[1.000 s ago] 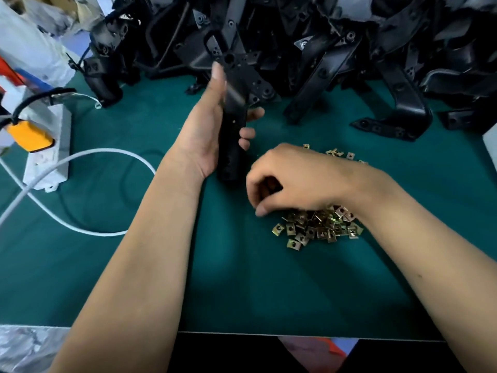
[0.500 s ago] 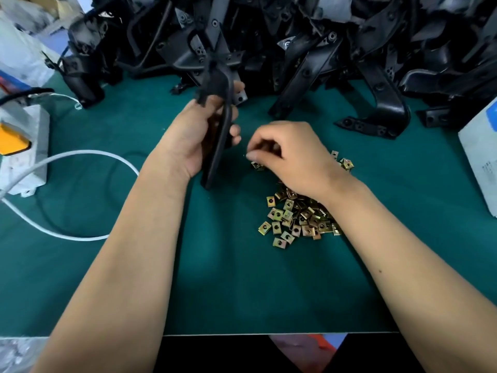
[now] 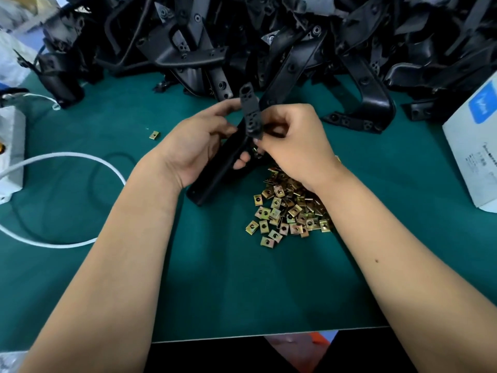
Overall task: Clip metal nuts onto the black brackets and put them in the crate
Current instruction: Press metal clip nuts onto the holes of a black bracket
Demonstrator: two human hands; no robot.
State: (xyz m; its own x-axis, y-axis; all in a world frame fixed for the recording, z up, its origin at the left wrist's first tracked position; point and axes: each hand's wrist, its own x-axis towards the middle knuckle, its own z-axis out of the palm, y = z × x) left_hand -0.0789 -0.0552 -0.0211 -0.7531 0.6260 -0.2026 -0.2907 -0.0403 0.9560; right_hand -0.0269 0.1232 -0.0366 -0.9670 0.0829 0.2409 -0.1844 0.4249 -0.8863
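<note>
My left hand [image 3: 196, 141] grips a long black bracket [image 3: 224, 168] above the green mat, its holed end plate [image 3: 251, 114] tilted up between both hands. My right hand [image 3: 293, 141] has its fingers curled against the right edge of that end plate; a small metal nut [image 3: 257, 154] shows at its fingertips. A heap of brass-coloured clip nuts [image 3: 287, 211] lies on the mat just under my right wrist. One stray nut [image 3: 154, 135] lies to the left. No crate is in view.
A large pile of black brackets [image 3: 269, 36] fills the back of the green mat [image 3: 242, 286]. A white power strip [image 3: 10, 154] with a white cable [image 3: 80, 157] lies at the left. A white box [image 3: 476, 146] sits at the right edge.
My right hand has left the nut heap and come up against the bracket's end plate. My left hand has turned the bracket so that the plate faces me.
</note>
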